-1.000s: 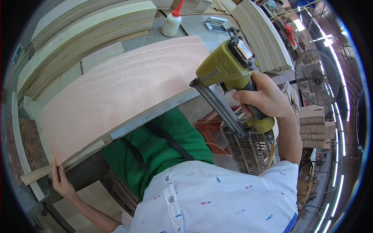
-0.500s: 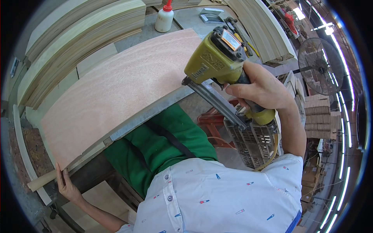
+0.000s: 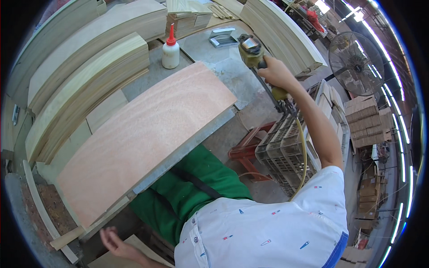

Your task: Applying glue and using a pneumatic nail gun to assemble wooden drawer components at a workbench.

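A green nail gun (image 3: 252, 54) is held up over the far right of the bench, with my right hand (image 3: 276, 73) closed around its grip. From its lower end hangs a yellow air hose (image 3: 304, 152). Across the bench in front of me lies a large pinkish plywood panel (image 3: 147, 134). My left hand (image 3: 115, 242) is below the panel's near left corner, off it, holding nothing, with its fingers loosely bent and apart. Beside that corner a narrow wood strip (image 3: 67, 238) sticks out.
Stacks of curved-edged wood panels (image 3: 98, 85) stand along the back left. A white glue bottle (image 3: 170, 53) with a red nozzle and a small open box (image 3: 223, 37) are behind the panel. To the right are a plastic crate (image 3: 281, 149), a red stool (image 3: 246, 149) and a fan (image 3: 356, 64).
My right hand has carried the nail gun away from the panel, farther off toward the back of the bench. My left hand has let go of the panel's near left corner.
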